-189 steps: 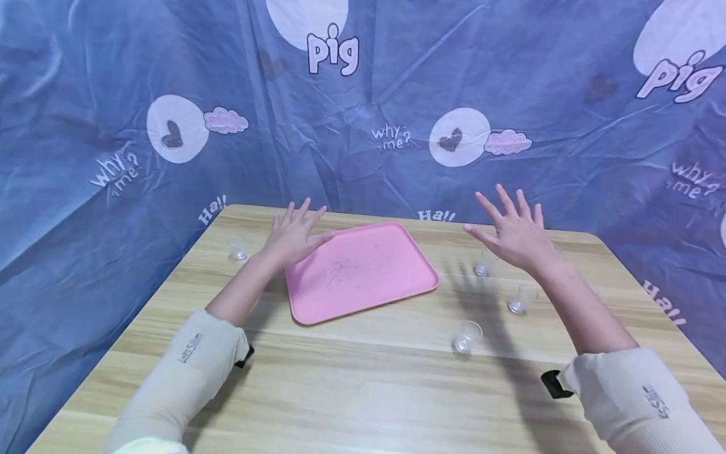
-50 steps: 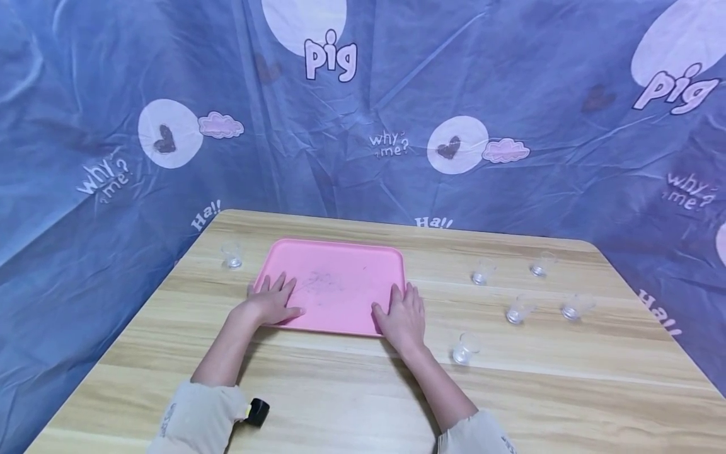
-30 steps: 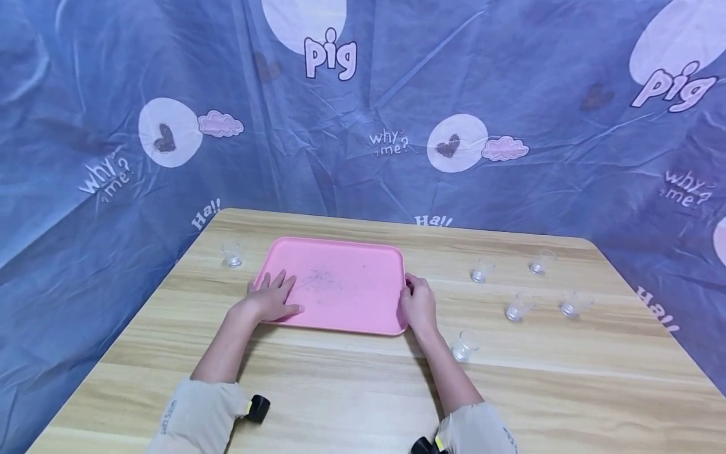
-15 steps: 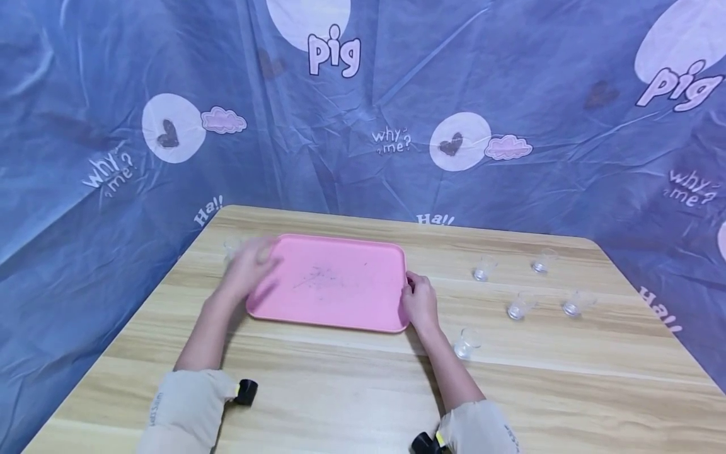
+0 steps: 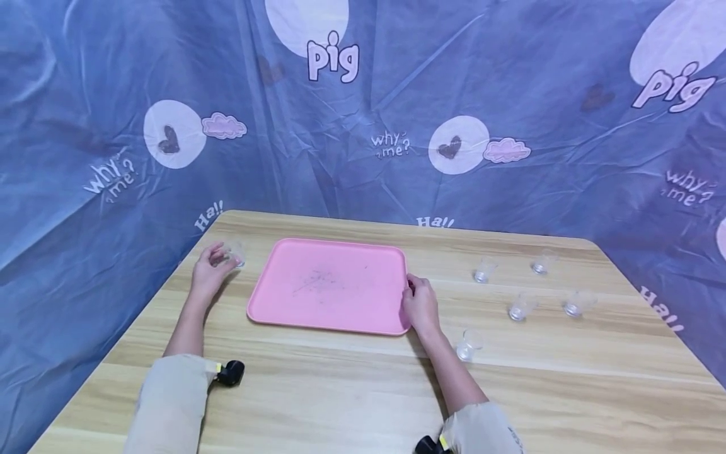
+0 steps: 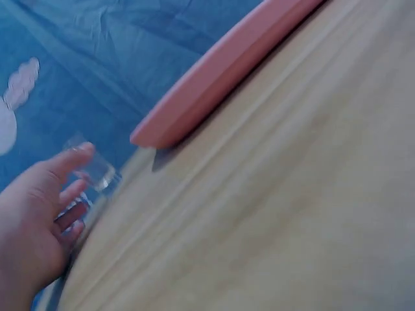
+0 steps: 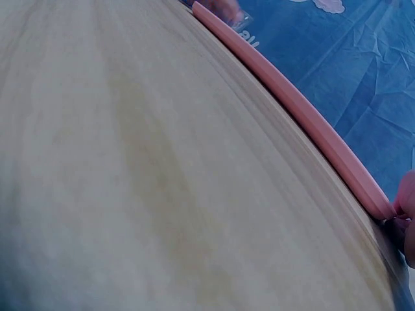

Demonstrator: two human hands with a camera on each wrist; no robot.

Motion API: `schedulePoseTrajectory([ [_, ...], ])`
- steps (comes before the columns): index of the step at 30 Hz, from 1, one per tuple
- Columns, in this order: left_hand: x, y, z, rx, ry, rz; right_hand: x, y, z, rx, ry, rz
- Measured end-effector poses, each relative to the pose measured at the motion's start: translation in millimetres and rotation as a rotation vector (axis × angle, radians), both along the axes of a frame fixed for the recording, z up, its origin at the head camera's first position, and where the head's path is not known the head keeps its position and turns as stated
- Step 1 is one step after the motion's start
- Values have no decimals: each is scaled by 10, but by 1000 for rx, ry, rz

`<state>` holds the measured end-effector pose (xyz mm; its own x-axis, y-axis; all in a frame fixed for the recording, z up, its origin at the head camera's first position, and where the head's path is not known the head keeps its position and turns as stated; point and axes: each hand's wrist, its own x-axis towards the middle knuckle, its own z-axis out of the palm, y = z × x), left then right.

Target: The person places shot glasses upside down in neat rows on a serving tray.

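Observation:
A pink tray lies flat on the wooden table. My right hand grips the tray's right edge near its front corner, thumb on the rim. In the right wrist view the tray runs as a long pink edge towards my right hand. My left hand is off the tray, at a small clear glass by the table's left edge. In the left wrist view, the loosely spread fingers of my left hand reach that glass, with the tray beyond.
Several small clear glasses stand right of the tray: one near my right forearm, two in the middle, two further back. Blue printed cloth walls the table on three sides.
My left hand lifted off the tray and moved left to the small glass. My right hand slid from the tray's front to its right edge and stayed there.

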<state>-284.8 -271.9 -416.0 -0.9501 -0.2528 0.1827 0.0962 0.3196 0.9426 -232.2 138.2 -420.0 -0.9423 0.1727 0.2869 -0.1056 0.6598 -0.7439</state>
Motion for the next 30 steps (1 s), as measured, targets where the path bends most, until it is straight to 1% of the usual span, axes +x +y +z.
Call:
schedulePoseTrajectory([
  [1, -12, -13, -19, -42, -11, -11, 5, 1, -2, -2, 3, -1],
  [3, -34, -37, -51, -167, -28, -25, 7, 4, -12, 1, 2, -2],
  [4, -45, -44, -61, -232, -24, -30, 6, 6, -18, 3, 1, 0],
  [7, -76, -43, -82, -379, 12, -40, 7, 14, -18, 9, 7, 4],
  [9, -91, -25, -88, -443, 42, -27, 7, 19, -11, 14, 19, 6],
  [13, -87, 3, -93, -460, 62, 2, 14, 18, 8, 21, 32, 13],
  [18, -59, 16, -79, -470, 66, 2, 20, 16, 7, 28, 22, 12],
  [21, -49, 28, -58, -491, 61, -11, 15, 19, 3, 37, 29, 12],
  [26, -29, 47, -19, -522, 29, -41, 16, 19, 0, 39, 29, 15],
  [30, -21, 50, 15, -499, 5, -60, 13, 15, 4, 45, 21, 14],
])
